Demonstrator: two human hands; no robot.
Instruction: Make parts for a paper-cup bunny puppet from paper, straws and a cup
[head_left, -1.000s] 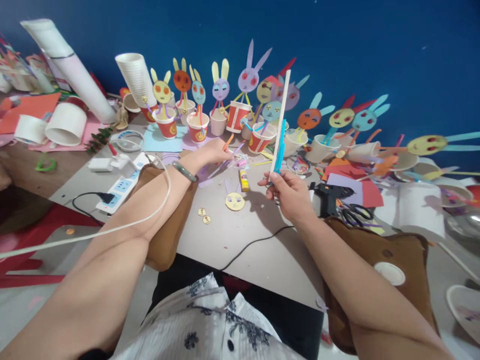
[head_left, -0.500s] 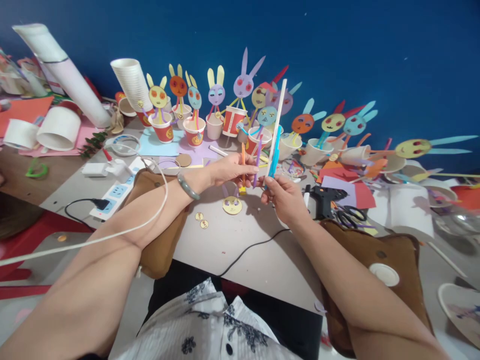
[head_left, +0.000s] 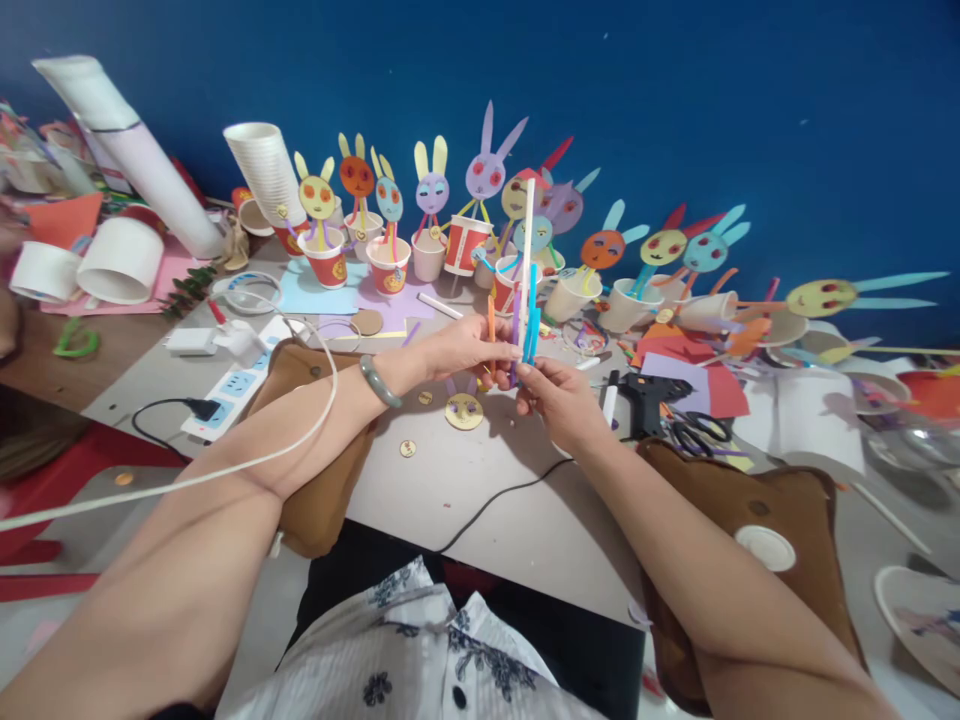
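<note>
Head view | left fingers [head_left: 504, 352] closed on orange strip [head_left: 492, 325] | right fingers [head_left: 529, 379] pinching blue strips [head_left: 533, 325] | desk [head_left: 420, 490] near edge well apart

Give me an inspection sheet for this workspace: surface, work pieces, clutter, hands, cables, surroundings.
Surface: grey tabletop, tiny scraps on it.
Work pieces: white straight stick upright at the fingertips; round yellow paper face lying flat.
Clutter: black glue gun beside black-handled scissors.
Hands: left hand holds a thin orange strip; right hand, blue strips.
Cables: black cord crosses the tabletop.
Surroundings: dark blue wall behind paper rabbits.
</note>
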